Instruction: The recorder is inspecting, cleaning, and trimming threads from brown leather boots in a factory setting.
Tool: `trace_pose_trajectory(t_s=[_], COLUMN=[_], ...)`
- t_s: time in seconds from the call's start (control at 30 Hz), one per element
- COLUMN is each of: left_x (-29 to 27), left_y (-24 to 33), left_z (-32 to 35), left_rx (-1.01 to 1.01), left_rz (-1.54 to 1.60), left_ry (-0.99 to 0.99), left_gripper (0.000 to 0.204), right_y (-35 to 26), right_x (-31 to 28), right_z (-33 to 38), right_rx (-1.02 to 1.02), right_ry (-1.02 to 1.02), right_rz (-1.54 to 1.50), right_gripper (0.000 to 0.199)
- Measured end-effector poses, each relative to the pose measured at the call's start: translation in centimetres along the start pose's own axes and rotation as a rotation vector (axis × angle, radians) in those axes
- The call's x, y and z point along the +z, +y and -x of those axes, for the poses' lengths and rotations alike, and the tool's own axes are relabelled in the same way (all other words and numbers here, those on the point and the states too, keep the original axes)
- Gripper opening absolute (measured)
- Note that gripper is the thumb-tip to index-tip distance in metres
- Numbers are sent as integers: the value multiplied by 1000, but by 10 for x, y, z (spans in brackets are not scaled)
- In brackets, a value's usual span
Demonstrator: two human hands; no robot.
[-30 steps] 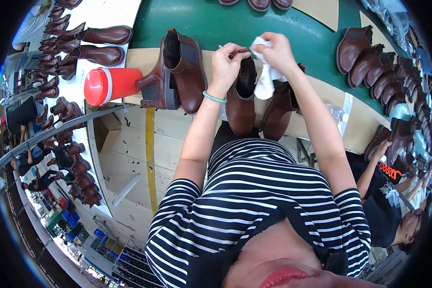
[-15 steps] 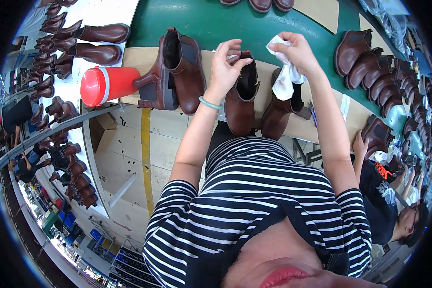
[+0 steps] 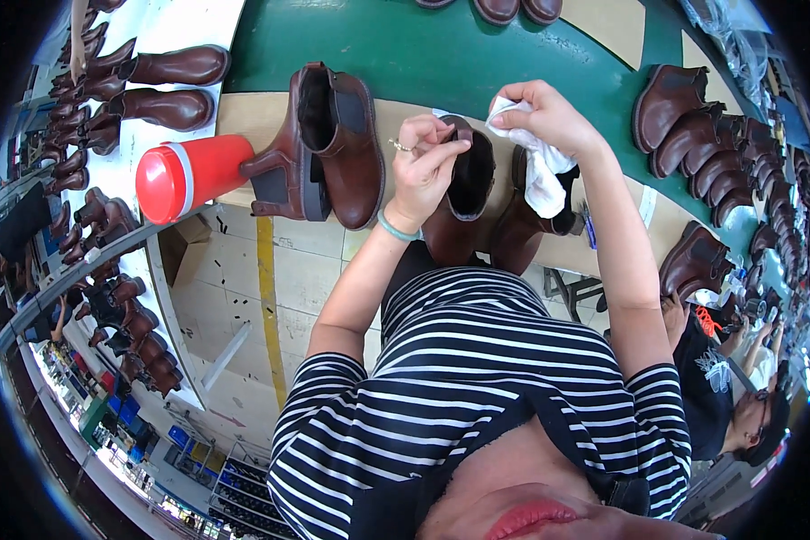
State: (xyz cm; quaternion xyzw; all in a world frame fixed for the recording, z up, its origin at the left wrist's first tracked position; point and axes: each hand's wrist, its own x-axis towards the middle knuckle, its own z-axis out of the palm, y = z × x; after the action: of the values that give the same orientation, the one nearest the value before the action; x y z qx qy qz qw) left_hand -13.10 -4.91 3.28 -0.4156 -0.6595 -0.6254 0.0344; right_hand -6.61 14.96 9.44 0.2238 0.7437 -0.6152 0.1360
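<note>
White cloth (image 3: pixel 542 171) hangs bunched from my right hand (image 3: pixel 549 117), whose closed fingers grip it above a brown ankle boot (image 3: pixel 519 229). My left hand (image 3: pixel 421 166), with a ring and a green bangle, has thumb and fingers drawn together at the top rim of another brown boot (image 3: pixel 454 232). Whether those fingertips hold the rim or something small cannot be made out. That boot stands upright, its dark opening showing. To the left is a pair of brown boots (image 3: pixel 355 171), one upright and one leaning against it with its sole showing.
A red jug with a white band (image 3: pixel 175 177) lies at the left bench edge. Brown cardboard (image 3: pixel 234 117) covers the near part of the green table (image 3: pixel 351 36). Rows of boots (image 3: pixel 684 126) stand right. A co-worker's hand (image 3: pixel 673 315) touches a boot at the lower right.
My left thumb and fingers, spread before, have come together at the boot's rim. My right hand still grips the cloth. The whole view has shifted slightly.
</note>
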Motion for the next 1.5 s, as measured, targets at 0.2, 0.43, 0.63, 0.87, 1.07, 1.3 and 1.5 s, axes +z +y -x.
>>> trace_pose_trajectory(t_s=[0.2, 0.43, 0.63, 0.87, 1.07, 1.3, 1.5], left_x=[2, 4, -19, -36, 30, 26, 28], left_y=[-5, 1, 3, 3, 41, 49, 16], left_z=[6, -3, 14, 108, 116, 119, 119], left_rx=[-38, -154, -517, -994, -649, -761, -964], left_rz=[-16, 40, 408, 194, -272, 49, 208], left_ry=[-62, -50, -49, -251, -417, -417, -290], left_gripper=[26, 23, 33, 50, 49, 54, 64], right_y=[-2, -18, 3, 65, 65, 91, 87], right_x=[21, -19, -60, 33, 74, 92, 98], right_z=[-30, 6, 125, 176, 158, 150, 163], right_rx=[-88, -51, -153, -307, -53, -87, -106], right_ry=[-187, -151, -46, 221, 241, 374, 581], right_rz=[60, 367, -324, 97, 351, 396, 221], right_gripper=[20, 23, 20, 71, 86, 35, 48])
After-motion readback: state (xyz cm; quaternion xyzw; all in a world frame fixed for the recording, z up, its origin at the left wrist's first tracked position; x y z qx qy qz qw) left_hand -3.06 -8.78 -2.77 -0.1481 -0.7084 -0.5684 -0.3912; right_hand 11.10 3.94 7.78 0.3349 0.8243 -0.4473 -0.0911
